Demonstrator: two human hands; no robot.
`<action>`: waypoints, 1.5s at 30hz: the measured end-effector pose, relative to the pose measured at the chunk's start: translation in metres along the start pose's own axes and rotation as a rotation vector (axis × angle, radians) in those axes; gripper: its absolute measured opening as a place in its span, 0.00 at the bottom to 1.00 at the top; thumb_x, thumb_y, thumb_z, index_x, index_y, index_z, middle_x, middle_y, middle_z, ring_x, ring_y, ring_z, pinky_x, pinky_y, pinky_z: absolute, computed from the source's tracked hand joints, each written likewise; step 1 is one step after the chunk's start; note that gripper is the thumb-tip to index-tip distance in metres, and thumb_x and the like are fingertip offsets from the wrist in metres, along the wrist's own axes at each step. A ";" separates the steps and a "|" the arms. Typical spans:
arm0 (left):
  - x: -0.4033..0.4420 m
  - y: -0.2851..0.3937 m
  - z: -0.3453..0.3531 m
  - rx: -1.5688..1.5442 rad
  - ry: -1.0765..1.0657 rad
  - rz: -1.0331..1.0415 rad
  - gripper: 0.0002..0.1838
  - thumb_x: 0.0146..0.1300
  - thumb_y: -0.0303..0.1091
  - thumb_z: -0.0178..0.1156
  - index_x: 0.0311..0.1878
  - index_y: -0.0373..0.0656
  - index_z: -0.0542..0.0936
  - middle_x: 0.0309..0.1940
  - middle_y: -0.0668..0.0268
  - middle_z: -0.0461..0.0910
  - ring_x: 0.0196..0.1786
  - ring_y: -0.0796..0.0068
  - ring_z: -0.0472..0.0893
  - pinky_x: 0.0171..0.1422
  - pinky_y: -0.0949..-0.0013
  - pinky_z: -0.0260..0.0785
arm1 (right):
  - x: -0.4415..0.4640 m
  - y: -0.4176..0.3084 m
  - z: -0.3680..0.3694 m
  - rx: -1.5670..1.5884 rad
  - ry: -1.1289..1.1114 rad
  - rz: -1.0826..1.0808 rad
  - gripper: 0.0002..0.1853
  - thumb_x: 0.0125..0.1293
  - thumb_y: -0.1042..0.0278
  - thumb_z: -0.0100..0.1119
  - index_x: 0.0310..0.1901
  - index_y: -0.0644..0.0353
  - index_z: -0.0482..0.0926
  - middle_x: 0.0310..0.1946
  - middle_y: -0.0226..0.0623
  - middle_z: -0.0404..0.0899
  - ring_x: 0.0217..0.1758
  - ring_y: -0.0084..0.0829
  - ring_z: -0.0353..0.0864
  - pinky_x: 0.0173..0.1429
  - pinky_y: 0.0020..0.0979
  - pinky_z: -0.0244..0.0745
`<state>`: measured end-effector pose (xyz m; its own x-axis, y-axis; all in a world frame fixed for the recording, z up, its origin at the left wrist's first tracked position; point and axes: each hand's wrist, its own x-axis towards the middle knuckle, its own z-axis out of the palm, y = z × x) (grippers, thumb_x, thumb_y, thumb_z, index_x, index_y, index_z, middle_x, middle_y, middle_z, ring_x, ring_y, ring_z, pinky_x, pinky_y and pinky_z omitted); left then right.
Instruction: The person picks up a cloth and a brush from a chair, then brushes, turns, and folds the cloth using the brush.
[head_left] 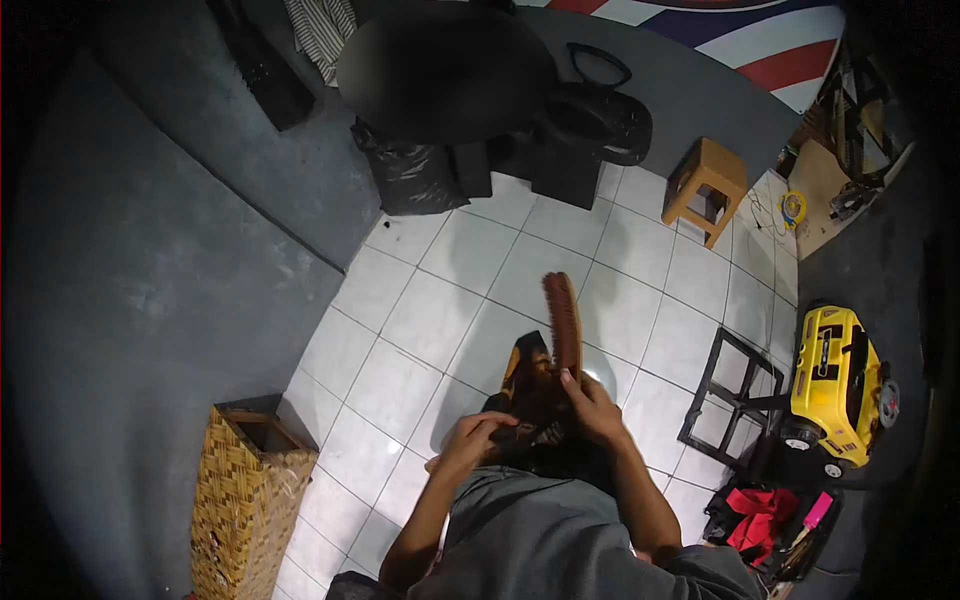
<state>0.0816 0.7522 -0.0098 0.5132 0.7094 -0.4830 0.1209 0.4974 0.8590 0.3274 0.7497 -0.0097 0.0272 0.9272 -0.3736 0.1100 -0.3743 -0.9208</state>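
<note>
My right hand (pixel 594 405) is closed around the end of a long brush (pixel 563 320) with reddish-brown bristles and a wooden back. The brush points away from me, bristles facing left. Below and left of it lies a dark item with orange-brown patches (pixel 528 385), near my lap; its exact kind is hard to tell. My left hand (pixel 480 436) rests at the near left edge of this item, its fingers bent together over it. What the left fingertips pinch, if anything, is too small to make out.
A woven basket (pixel 250 490) stands at the lower left. To the right are a black frame (pixel 735 395), a yellow toy car (pixel 835 385) and a box with red cloth (pixel 762 520). A brown stool (pixel 712 180) and black bags (pixel 415 175) stand ahead on the tiles.
</note>
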 end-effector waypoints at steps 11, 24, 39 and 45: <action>0.033 0.114 0.055 -0.423 0.317 0.288 0.13 0.67 0.35 0.48 0.44 0.34 0.74 0.38 0.65 0.78 0.38 0.81 0.77 0.43 0.77 0.70 | -0.043 -0.074 0.011 0.101 0.030 -0.122 0.13 0.70 0.63 0.39 0.45 0.67 0.64 0.26 0.43 0.74 0.28 0.29 0.77 0.30 0.29 0.71; -0.002 0.277 0.100 -0.451 0.548 0.922 0.12 0.66 0.34 0.49 0.46 0.36 0.71 0.38 0.61 0.78 0.36 0.74 0.80 0.39 0.71 0.75 | 0.061 0.130 -0.013 -0.728 -0.046 0.030 0.17 0.67 0.58 0.38 0.41 0.65 0.69 0.28 0.57 0.76 0.33 0.56 0.76 0.38 0.49 0.70; 0.038 0.238 0.090 -0.139 0.577 0.533 0.15 0.65 0.28 0.41 0.51 0.35 0.71 0.41 0.67 0.75 0.42 0.80 0.74 0.48 0.77 0.66 | 0.032 -0.072 -0.031 0.303 -0.100 -0.156 0.15 0.70 0.60 0.35 0.44 0.64 0.66 0.19 0.35 0.68 0.18 0.37 0.67 0.25 0.33 0.63; 0.004 0.256 0.096 -0.497 0.799 0.740 0.18 0.54 0.32 0.43 0.47 0.36 0.71 0.40 0.62 0.73 0.41 0.71 0.74 0.43 0.70 0.70 | 0.081 0.006 0.005 -0.293 -0.040 -0.572 0.13 0.65 0.66 0.46 0.45 0.66 0.63 0.18 0.55 0.72 0.24 0.54 0.74 0.26 0.47 0.66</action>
<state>0.1959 0.8344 0.2241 -0.3750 0.9268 -0.0191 -0.4129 -0.1485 0.8986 0.3250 0.8222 -0.0460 -0.1522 0.9756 0.1579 0.3629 0.2038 -0.9093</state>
